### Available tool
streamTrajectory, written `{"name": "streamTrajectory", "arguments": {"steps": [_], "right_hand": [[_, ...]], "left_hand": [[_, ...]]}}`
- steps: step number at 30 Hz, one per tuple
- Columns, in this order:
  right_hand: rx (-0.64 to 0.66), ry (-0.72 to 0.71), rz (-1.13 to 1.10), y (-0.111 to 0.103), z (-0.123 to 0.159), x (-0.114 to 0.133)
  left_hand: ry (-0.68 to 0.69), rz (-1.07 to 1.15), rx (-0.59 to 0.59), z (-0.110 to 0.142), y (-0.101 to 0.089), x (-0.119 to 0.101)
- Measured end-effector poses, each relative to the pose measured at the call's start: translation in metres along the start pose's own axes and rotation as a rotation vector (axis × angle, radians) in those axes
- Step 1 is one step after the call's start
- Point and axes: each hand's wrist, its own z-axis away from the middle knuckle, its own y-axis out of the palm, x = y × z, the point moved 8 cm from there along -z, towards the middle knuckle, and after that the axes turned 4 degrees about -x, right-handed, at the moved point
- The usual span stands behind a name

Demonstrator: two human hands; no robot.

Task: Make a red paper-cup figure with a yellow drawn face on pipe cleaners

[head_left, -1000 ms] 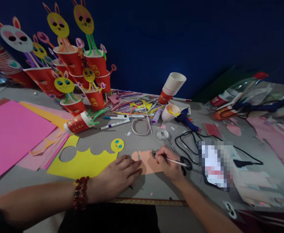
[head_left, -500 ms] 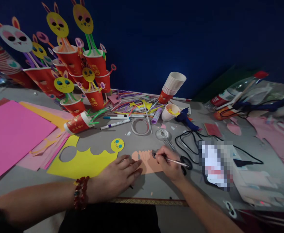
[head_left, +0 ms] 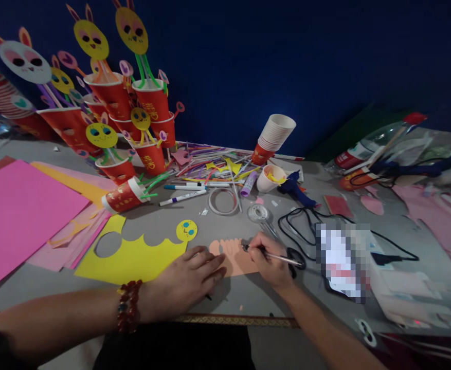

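My right hand (head_left: 267, 259) pinches a slim pen (head_left: 279, 257), its tip on the upper right part of a peach-orange paper (head_left: 233, 262). That paper has curved outlines drawn on it and a cut, scalloped upper edge. Flat across the paper's left side lies my left hand (head_left: 188, 277), fingers stretched out. A small dark tip shows from under its lower edge; what it belongs to is hidden. Beside this hand lies a yellow sheet (head_left: 128, 257) with round cut-outs, and a small yellow smiley disc (head_left: 186, 230) at its upper right corner. Black scissors handles (head_left: 295, 259) sit just behind the pen.
Red paper cups (head_left: 151, 103) with straw-and-paper rabbit figures crowd the back left. Pink sheets (head_left: 28, 210) lie at the left. Markers (head_left: 182, 198), a tape roll (head_left: 222, 201), loose straws and a blue glue gun (head_left: 296, 189) spread behind. A phone (head_left: 343, 267) and black cable lie right.
The pen tip and my right hand have shifted very slightly on the orange paper. My left hand stays in place.
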Motion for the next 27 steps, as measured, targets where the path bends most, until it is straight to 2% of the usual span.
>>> {"name": "streamTrajectory", "arguments": {"steps": [27], "right_hand": [[0.038, -0.034, -0.005, 0.0009, 0.0015, 0.0021]], "left_hand": [[0.009, -0.008, 0.0, 0.0006, 0.0005, -0.0008]]}}
